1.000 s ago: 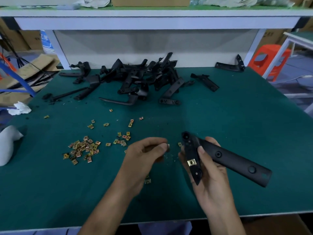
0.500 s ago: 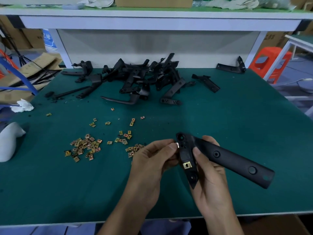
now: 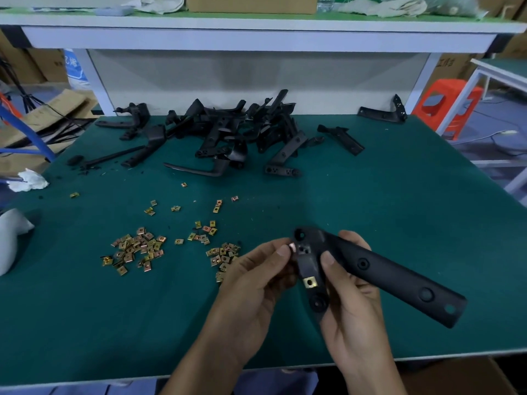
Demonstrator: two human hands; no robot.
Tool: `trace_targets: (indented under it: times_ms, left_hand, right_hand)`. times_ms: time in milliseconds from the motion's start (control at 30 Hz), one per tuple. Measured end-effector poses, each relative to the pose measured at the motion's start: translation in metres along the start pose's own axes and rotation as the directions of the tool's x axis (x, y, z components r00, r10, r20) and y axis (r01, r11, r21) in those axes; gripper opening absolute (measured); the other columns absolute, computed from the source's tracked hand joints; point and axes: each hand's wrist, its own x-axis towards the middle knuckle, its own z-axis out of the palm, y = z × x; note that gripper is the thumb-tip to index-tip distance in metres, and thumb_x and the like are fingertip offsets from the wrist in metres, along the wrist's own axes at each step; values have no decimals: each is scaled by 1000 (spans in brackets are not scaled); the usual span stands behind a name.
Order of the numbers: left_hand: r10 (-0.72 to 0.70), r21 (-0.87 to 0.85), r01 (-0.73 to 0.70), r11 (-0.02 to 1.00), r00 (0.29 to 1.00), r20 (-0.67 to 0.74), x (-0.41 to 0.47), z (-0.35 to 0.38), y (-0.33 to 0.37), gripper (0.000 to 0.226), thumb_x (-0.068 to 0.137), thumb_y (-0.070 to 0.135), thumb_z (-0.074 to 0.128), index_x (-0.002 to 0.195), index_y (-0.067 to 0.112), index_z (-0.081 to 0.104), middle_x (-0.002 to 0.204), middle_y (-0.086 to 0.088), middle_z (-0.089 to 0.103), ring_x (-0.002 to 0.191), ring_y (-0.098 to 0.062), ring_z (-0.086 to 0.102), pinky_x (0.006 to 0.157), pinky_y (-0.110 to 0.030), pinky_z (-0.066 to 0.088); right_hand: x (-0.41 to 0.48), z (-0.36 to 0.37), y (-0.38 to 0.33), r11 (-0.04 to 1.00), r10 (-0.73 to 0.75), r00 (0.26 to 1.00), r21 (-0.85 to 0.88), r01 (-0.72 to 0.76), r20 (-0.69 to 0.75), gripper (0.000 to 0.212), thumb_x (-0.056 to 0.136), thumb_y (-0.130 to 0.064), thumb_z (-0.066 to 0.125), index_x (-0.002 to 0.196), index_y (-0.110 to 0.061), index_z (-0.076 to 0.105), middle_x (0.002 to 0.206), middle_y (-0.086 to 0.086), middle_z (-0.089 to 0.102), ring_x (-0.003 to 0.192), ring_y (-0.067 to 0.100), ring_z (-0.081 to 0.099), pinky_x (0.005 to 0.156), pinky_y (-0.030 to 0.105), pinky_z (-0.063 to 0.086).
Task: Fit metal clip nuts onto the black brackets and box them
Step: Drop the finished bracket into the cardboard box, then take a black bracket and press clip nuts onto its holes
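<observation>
The right hand [image 3: 350, 295] grips the long black plastic T-shaped bracket [image 3: 393, 277] above the green tabletop [image 3: 370, 212]; one brass clip nut [image 3: 310, 282] already sits on its cross arm. The left hand [image 3: 256, 280] pinches a second small metal clip nut [image 3: 292, 247] against that arm's edge. Entering skewed, it could jam or spring free and fall past the near tabletop edge beneath both wrists. Open room lies rightward; scattered loose brass nuts [image 3: 134, 249] crowd the left.
</observation>
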Motion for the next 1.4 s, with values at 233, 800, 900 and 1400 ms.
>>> trace_targets:
  times_ms: [233,800,900,1400]
  left_hand:
    - [37,24,-36,999,999,-16,-4,3,0,15,73,19,71,82,12,80,80,-5,74,67,-9,66,61,-19,54]
    - [25,167,-19,986,999,-33,-1,-4,-20,39,69,27,77,106,14,78,104,-8,76,83,-11,67,67,-20,48]
    - [-69,139,73,988,997,-36,3,-9,-32,33,73,23,73,100,7,79,95,-12,75,73,-12,66,61,-21,51]
    - [-180,761,-120,638,937,298,-16,41,-91,19,86,31,68,102,36,78,96,14,77,86,3,71,73,-8,54]
  right_hand:
    - [-1,3,-3,1000,-14,999,9,14,34,32,85,-3,62,113,-19,64,118,17,70,105,26,70,87,31,59]
    - [-7,-6,13,702,-402,909,-599,385,112,38,92,-14,73,108,-45,58,105,-13,69,93,3,68,76,13,52]
    - [-20,-16,16,623,-372,924,-716,315,83,23,93,-42,63,110,-54,56,107,-24,67,93,-4,66,74,10,49]
    - [-108,-162,-142,941,-320,530,-199,272,-785,40,99,-35,62,127,-7,59,133,22,64,112,28,67,110,57,44]
